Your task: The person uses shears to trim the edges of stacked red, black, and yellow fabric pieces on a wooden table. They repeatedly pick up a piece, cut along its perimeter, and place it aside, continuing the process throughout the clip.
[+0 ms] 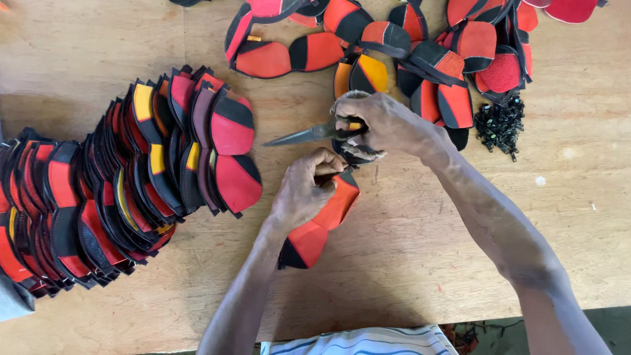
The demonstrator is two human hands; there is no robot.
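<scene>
- Far left of the wooden counter (79, 39): a long fanned row of stacked pieces (118, 177), red, black and some yellow, leaning overlapped on edge. The row runs from the lower left edge up toward the middle.
- Just right of the row, well clear of it: the left hand (303, 194), fingers closed around the upper end of a folded red-and-black piece (322, 223). The piece's long axis slants from upper right, under the fingers, down to lower left, where its free black-tipped end rests on the counter.
- Directly above the left hand, close by: the right hand (381, 121), fingers clamped on the handles of a pair of scissors (309, 135). The blades look shut and point left, roughly level, their tip out over bare counter.
- Key relation: the held piece's upper edge sits just below and slightly left of the right hand; the left hand is the one on it.
- Top centre to right: a loose heap of similar pieces (420, 46), unsorted.
- Right of the heap: a small pile of black bits (501, 123), too small to identify.
- Bottom edge: striped cloth (368, 342).
</scene>
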